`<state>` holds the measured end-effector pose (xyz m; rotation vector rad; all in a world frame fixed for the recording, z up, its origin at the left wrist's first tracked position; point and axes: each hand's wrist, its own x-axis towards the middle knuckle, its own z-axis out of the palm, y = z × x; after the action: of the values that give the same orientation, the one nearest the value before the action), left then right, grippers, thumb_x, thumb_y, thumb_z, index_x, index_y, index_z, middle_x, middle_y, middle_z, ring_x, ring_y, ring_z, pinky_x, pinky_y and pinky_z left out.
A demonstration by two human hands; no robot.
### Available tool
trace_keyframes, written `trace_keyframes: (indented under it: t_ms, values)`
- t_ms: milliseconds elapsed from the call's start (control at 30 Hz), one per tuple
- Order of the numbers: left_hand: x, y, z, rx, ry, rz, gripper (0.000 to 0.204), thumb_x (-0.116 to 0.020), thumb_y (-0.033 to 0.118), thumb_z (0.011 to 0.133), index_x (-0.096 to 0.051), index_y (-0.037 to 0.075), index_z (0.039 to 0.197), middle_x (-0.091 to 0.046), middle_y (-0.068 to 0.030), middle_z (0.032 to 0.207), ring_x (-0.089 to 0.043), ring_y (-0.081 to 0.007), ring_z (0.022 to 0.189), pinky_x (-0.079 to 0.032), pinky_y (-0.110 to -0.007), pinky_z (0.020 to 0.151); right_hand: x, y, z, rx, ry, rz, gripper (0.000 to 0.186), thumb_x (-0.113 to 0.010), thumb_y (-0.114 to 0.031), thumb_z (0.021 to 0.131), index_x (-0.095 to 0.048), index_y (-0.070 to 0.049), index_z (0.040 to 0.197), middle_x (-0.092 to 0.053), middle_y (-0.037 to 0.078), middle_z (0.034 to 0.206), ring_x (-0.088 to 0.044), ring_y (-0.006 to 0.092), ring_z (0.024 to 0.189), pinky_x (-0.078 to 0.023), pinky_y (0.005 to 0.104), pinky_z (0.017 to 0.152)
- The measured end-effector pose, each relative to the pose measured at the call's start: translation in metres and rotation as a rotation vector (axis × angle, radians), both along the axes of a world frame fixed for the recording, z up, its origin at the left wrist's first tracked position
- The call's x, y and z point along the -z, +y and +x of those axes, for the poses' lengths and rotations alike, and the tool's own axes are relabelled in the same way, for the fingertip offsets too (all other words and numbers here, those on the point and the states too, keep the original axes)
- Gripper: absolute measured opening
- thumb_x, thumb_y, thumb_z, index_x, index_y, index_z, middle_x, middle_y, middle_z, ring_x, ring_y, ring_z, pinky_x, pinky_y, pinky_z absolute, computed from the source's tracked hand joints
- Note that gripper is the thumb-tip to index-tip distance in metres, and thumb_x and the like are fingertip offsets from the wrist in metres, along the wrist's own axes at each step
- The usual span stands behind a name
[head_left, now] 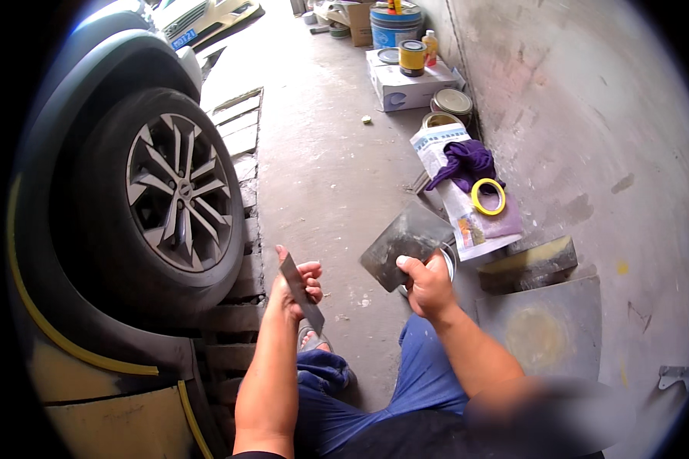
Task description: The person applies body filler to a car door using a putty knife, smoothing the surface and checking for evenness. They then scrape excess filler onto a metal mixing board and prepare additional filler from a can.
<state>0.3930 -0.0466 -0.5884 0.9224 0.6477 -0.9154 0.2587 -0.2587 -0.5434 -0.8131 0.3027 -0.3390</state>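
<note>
My left hand holds a thin dark putty spreader, tilted with its narrow side toward me. Some of its fingers curl up behind the blade. To the right, my right hand grips the corner of a flat, dark, squarish putty board, thumb on top. Pale smears mark the board's face. The two tools are apart, both held up over the floor in front of my legs. Behind the board and right hand, part of a round tin shows.
On the left stand a car wheel and a body panel edged with yellow tape. At right, a purple cloth and yellow tape roll lie on newspaper. Cans and a white box line the wall.
</note>
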Motion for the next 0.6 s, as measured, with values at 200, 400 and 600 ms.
trace_keyframes:
  t_ms: [200,400,600]
  values:
    - [-0.003,-0.016,-0.022,0.016,-0.144,0.035,0.056,-0.052,0.056,0.089,-0.058,0.0,0.096,-0.056,-0.0051,0.083,-0.052,-0.0112,0.062,-0.046,-0.024,0.055,0.008,0.058,0.022,0.162,-0.096,0.125,0.033,-0.051,0.002,0.085,-0.05,-0.002,0.118,-0.061,0.006,0.105,-0.06,0.0181,0.097,-0.048,0.0326,0.089]
    - [-0.035,-0.018,-0.027,-0.112,-0.382,-0.207,0.016,-0.046,0.013,0.096,-0.056,0.002,0.102,-0.064,-0.0089,0.097,-0.063,-0.0202,0.089,-0.052,-0.037,0.081,0.006,0.05,0.032,0.174,-0.156,0.055,0.023,-0.052,-0.006,0.093,-0.054,-0.002,0.115,-0.06,0.007,0.109,-0.057,0.0161,0.102,-0.045,0.0305,0.09]
    - [-0.052,-0.035,-0.047,-0.238,-0.422,-0.186,0.022,-0.054,0.006,0.091,-0.043,0.005,0.111,-0.057,-0.0101,0.105,-0.058,-0.0224,0.098,-0.05,-0.039,0.086,-0.003,0.055,0.035,0.13,-0.095,-0.171,0.02,-0.051,-0.012,0.096,-0.058,0.0,0.11,-0.063,0.003,0.095,-0.057,0.0105,0.089,-0.043,0.0248,0.083]
